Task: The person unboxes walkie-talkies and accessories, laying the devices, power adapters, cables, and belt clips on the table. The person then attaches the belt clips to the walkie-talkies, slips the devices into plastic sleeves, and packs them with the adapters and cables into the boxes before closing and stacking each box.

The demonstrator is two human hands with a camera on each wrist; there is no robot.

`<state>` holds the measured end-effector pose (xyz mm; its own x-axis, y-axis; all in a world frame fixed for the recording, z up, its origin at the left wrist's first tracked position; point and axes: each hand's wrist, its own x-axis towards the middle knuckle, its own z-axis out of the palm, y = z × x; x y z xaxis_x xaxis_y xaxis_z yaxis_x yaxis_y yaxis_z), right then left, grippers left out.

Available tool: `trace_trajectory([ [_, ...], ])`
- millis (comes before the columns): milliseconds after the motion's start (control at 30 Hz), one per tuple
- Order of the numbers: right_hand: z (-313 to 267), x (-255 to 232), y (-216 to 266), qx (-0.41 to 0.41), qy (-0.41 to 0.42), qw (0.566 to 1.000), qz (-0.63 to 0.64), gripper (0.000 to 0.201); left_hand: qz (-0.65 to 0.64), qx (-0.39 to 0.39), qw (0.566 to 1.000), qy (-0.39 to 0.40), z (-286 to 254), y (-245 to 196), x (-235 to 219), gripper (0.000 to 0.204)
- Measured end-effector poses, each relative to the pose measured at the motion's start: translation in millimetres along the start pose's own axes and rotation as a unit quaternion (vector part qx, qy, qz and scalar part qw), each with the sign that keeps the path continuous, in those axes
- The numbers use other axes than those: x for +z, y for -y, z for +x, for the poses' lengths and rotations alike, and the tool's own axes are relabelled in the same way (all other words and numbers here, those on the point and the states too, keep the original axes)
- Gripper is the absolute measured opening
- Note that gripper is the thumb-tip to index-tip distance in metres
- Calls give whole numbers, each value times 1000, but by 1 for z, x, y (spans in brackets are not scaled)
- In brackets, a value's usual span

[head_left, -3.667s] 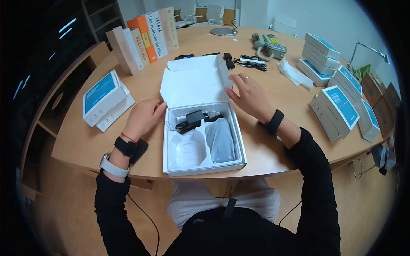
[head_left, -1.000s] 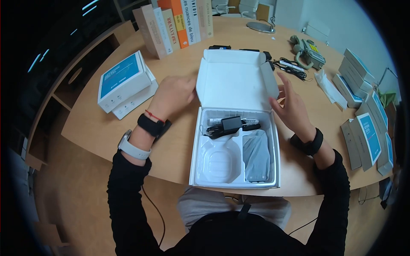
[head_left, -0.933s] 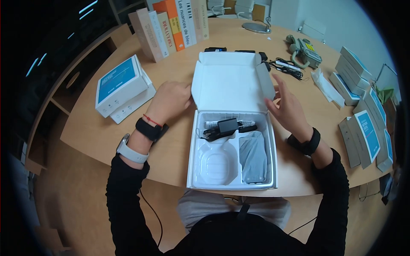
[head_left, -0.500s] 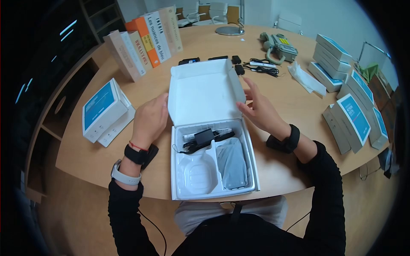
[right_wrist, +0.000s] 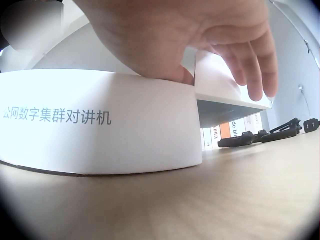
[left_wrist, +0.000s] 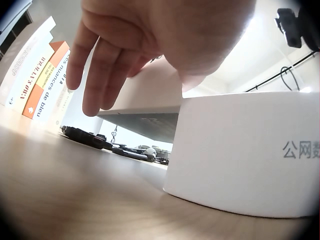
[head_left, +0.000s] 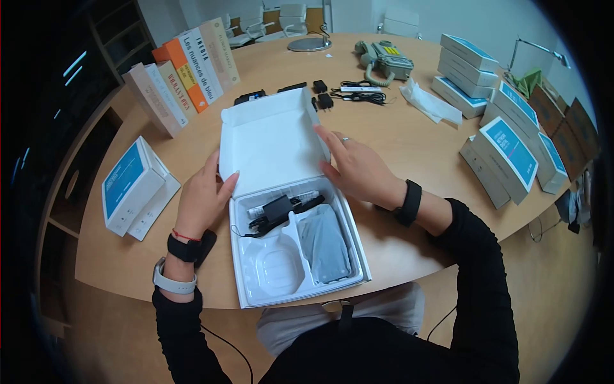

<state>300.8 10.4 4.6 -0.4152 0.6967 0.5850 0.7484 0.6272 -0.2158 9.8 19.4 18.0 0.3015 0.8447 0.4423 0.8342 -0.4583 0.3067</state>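
Observation:
An open white carton (head_left: 355, 256) sits near the table's front edge, its lid (head_left: 272, 147) raised and leaning back. In its moulded tray lie a black power adapter (head_left: 277, 208) with a cable and a device in a greyish plastic bag (head_left: 325, 246); the front left hollow holds nothing. My left hand (head_left: 201, 198) is at the lid's left edge, thumb in front near the hinge, fingers fairly straight along the outer side. My right hand (head_left: 364, 169) reaches the opposite side flap with extended fingers, thumb at the carton's back right corner. Both wrist views show the fingers loosely spread beside the lid.
Blue-and-white cartons are stacked at left (head_left: 137, 185) and right (head_left: 502, 160). A row of books (head_left: 192, 70) stands at the back left. Behind the lid are black chargers and cables (head_left: 358, 95), a desk phone (head_left: 385, 59) and a crumpled white sheet (head_left: 432, 102).
My left thumb has come round to the front of the lid's edge. My right hand has closed in on the right flap. The head view has shifted; the carton looks slightly turned.

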Motion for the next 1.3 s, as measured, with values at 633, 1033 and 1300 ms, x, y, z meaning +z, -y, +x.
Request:
trace_trajectory([
  [633, 2, 10, -13, 123, 9, 978, 167, 64, -153, -21, 988, 15, -1, 9, -1, 47],
  [1033, 12, -18, -15, 237, 108, 819, 512, 38, -486, -103, 868, 16, 1, 19, -7, 35],
  [1300, -24, -56, 17, 143, 156, 911, 353, 48, -132, 59, 985, 97, -47, -6, -44, 53],
])
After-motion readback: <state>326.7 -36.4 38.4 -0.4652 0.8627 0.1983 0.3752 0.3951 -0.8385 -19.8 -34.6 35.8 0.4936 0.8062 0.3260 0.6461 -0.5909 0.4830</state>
